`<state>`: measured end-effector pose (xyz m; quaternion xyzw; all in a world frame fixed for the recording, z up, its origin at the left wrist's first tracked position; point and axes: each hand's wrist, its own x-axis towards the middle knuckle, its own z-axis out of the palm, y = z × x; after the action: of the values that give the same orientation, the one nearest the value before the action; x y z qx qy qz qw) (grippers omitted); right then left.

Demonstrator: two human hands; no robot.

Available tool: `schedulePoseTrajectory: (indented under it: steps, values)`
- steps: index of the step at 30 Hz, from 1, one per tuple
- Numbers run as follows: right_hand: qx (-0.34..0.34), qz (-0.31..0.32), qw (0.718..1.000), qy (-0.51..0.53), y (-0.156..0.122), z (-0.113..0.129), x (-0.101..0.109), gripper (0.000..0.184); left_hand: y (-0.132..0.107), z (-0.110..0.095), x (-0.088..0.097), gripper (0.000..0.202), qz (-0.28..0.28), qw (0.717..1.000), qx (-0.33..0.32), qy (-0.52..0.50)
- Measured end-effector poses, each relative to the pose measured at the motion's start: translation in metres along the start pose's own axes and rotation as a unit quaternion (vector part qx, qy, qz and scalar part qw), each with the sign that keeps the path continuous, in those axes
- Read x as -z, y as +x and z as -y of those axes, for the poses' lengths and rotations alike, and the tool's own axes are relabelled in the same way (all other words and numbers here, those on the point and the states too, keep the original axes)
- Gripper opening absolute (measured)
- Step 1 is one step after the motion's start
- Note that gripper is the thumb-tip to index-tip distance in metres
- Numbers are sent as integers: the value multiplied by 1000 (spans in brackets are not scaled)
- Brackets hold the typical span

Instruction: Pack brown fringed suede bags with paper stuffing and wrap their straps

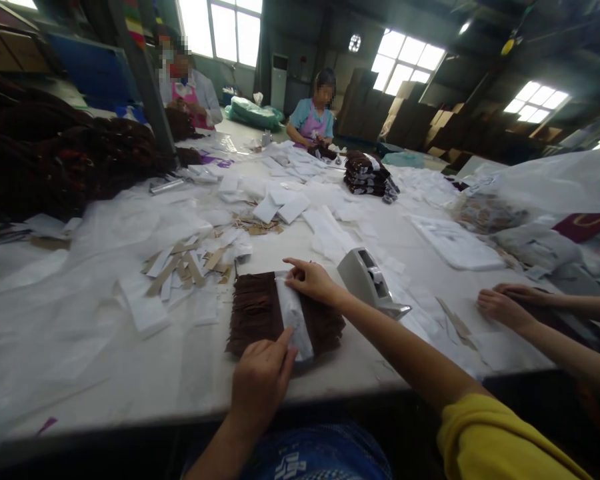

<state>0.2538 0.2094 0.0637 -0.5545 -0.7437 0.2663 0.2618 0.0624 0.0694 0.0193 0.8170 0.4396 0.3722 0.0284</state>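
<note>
A bundle of brown fringe (255, 312) lies on the white table (130, 373) right in front of me, with a white paper band (294, 319) wrapped across its middle. My left hand (261, 381) is at the near end of the band, fingers curled and thumb pressing the paper down. My right hand (312, 280) rests on the far end of the band, fingers bent and fingertips pressing it against the fringe. Neither hand lifts anything.
A grey tape dispenser (369, 279) stands just right of my right arm. Paper strips and cardboard pieces (190, 263) litter the table. Another person's hands (505, 303) work at the right edge. Two people sit at the far end near a dark stacked bundle (366, 175). Dark fringe piles (55, 153) fill the left.
</note>
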Motion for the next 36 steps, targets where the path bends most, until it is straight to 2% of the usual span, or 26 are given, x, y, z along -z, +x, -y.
schedulePoseTrajectory:
  steps: [3,6,8,13,16,19,21,23,25,27,29,31,34,36]
  values:
    - [-19,7,1000,4,2,-1,1,61,6,-4,2,27,20,999,1,42]
    - [-24,20,1000,5,4,-4,2,66,15,-8,5,25,65,994,8,83]
    - [-23,24,999,-1,6,-7,2,67,22,-8,5,33,86,991,-5,105]
    - [-15,16,999,-30,15,-13,0,62,39,8,-6,59,148,978,-96,109]
    - [-8,4,999,-51,19,-9,1,61,44,20,-10,69,206,970,-95,92]
    - [47,-50,995,-69,7,5,17,51,46,25,-9,71,230,966,-85,81]
    - [91,-125,985,-79,-16,12,38,40,46,25,-8,70,234,965,-84,78]
    - [96,-213,967,-103,-51,10,67,31,46,24,-7,69,238,964,-85,77]
    - [51,-300,942,-142,-90,-4,95,22,46,24,-7,68,243,963,-82,77]
    - [-32,-338,922,-186,-126,-25,118,19,46,25,-8,68,247,963,-80,77]
    - [-133,-320,917,-197,-155,-49,132,23,46,27,-10,68,250,962,-83,72]
    - [-211,-275,925,-154,-173,-68,136,30,47,29,-11,67,251,962,-88,65]
    - [-253,-232,939,-25,-179,-85,132,36,49,30,-9,65,255,961,-89,61]
    - [-259,-231,934,82,-177,-87,126,33,50,28,-6,63,257,960,-86,63]
